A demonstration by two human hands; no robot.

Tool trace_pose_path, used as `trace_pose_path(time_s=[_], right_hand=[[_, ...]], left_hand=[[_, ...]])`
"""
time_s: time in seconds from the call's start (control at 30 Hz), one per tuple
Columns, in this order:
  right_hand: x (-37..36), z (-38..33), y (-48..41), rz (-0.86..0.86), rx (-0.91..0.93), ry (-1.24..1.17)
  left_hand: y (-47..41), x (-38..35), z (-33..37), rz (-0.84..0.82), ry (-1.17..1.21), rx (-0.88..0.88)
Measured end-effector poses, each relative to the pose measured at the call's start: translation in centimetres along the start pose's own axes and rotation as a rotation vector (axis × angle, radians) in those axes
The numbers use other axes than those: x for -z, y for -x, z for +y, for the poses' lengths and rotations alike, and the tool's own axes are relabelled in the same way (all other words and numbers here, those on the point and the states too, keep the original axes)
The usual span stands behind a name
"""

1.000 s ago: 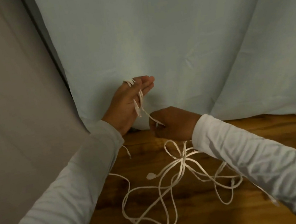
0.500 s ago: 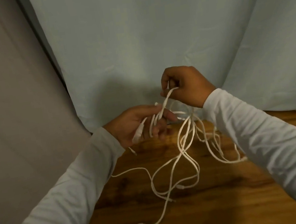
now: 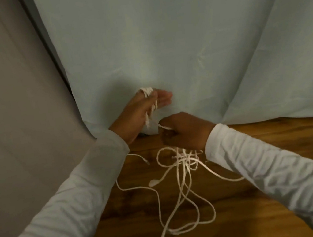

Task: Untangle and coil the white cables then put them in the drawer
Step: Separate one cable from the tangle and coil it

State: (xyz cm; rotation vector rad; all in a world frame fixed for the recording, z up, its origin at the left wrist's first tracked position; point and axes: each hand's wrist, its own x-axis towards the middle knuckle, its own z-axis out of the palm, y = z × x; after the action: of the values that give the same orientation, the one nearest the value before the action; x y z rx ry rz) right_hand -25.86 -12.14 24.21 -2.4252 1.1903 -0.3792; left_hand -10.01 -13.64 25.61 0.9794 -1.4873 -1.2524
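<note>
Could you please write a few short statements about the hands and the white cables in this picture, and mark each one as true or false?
1. A strand of the white cables is looped round the straight fingers of the left hand. True.
2. The right hand lies flat and empty on the wooden table. False: it pinches a strand.
3. Most of the white cables lie on the wooden table. True.
4. The white cables are neatly coiled. False: they form a loose tangle.

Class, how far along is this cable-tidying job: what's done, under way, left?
Done: a few turns of thin white cable wound over the left hand's straight fingers. Under way: the right hand pinches the strand feeding that coil. Left: a knotted white tangle lies on the brown wooden table; no drawer in view.
</note>
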Motion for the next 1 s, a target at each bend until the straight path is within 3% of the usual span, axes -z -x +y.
trace_pose_path(time_s=[0.07, 0.13, 0.27, 0.4, 0.47, 0.53, 0.6, 0.63, 0.67, 0.77, 0.9, 0.93, 1.0], right_hand=[[1.8, 0.4, -0.2, 0.102, 0.037, 0.109], [3.2, 0.8, -0.2, 0.192, 0.052, 0.184], [4.9, 1.1, -0.1, 0.407, 0.061, 0.131], [4.8, 2.3, -1.2, 0.542, -0.011, -0.001], [3.7, 3.1, -2.0, 0.414, -0.129, -0.111], [1.3, 3.5, -2.2, 0.143, -0.209, -0.21], [-1.3, 3.2, -1.7, -0.026, -0.229, -0.105], [-2.3, 2.9, -1.3, -0.071, -0.222, -0.036], [-2.8, 2.4, -1.1, -0.087, -0.197, -0.018], [-2.2, 0.7, -0.5, -0.073, -0.073, 0.007], [1.2, -0.5, -0.1, 0.134, 0.061, 0.205], [2.3, -0.6, -0.2, 0.193, 0.058, 0.22], [4.4, -0.3, -0.5, 0.279, 0.05, 0.185]], left_hand=[[0.1, 0.1, -0.7, 0.007, -0.321, 0.041], [0.3, 0.3, -1.1, 0.015, -0.394, 0.07], [1.1, -0.4, -0.1, -0.233, -0.204, 0.151], [2.0, -0.6, 0.1, -0.588, 0.267, 0.27], [2.4, -0.7, 0.3, -0.675, 0.526, 0.232], [2.1, -0.7, 0.6, -0.673, 0.85, 0.173], [1.5, -0.2, 0.8, -0.564, 1.116, 0.152], [1.1, 0.0, 0.9, -0.479, 1.132, 0.131], [0.9, 0.1, 0.9, -0.369, 1.033, 0.11], [0.6, 0.1, -0.3, -0.121, 0.428, 0.065], [0.9, 0.4, -1.6, 0.008, -0.268, 0.085], [1.4, 0.3, -1.6, -0.004, -0.279, 0.116], [2.3, -0.4, -1.4, -0.143, -0.01, 0.199]])
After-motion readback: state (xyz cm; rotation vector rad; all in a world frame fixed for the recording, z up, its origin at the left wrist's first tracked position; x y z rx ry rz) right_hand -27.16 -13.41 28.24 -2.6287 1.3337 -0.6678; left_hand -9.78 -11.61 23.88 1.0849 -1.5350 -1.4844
